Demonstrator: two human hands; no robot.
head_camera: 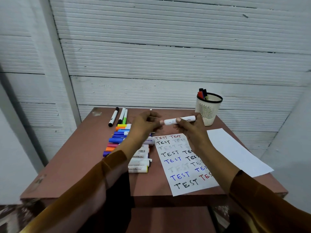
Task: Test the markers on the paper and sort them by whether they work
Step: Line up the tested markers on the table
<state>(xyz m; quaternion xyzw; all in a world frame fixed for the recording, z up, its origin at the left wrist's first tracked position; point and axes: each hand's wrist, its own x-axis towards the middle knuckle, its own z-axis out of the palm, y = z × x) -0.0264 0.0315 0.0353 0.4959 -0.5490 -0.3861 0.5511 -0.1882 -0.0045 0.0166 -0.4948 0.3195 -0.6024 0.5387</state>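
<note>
the written paper (183, 167) overhangs the table (80, 165) at its near edge; a blank sheet (235, 152) overhangs on the right. bare tabletop lies to the left. beyond, a row of markers (127, 147), too overlapped to count. above the paper, the right hand (188, 127) grips a white marker (178, 120); the left hand (144, 123) is curled at its end. farther back lie three loose markers (120, 117). a cup (208, 109) holds several markers.
</note>
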